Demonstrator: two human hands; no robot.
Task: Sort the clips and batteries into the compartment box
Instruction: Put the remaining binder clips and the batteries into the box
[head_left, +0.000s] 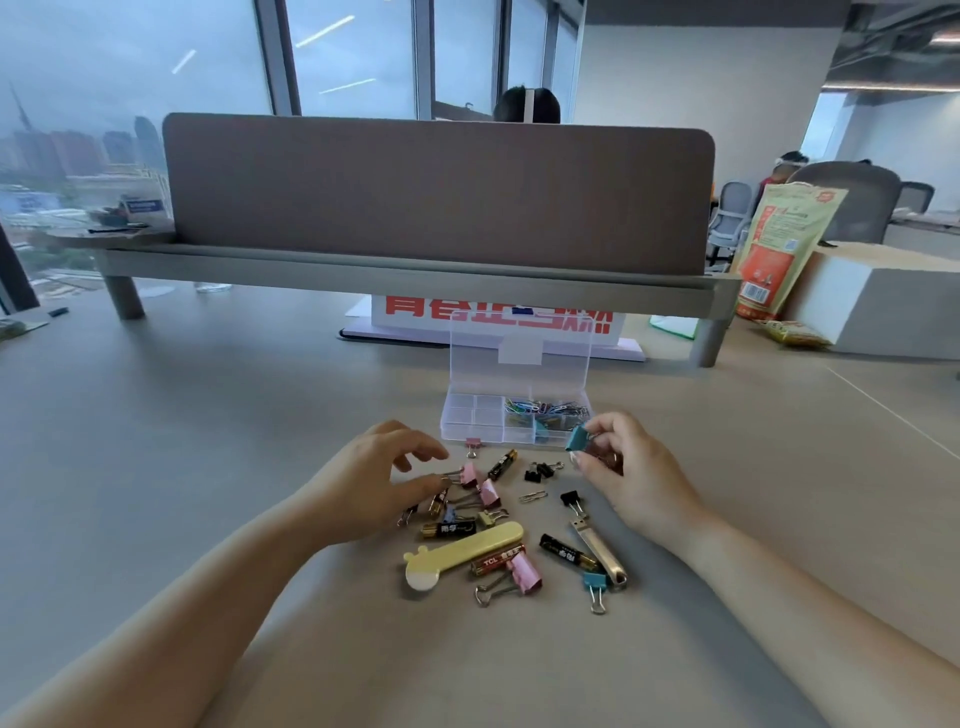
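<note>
Beside the box (470, 415), the right hand (621, 467) pinches a teal clip (576, 438) loosely enough to drop, while the left hand (374, 478) pinches a pink clip (469, 474).

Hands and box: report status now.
Right hand pinching a teal binder clip beside the open box. Left hand on a pink clip. Batteries unsorted; nothing blocking.

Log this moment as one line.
right hand: holds blue binder clip near box | left hand: pinching pink clip in pile | box: lid open, paper clips inside
</note>
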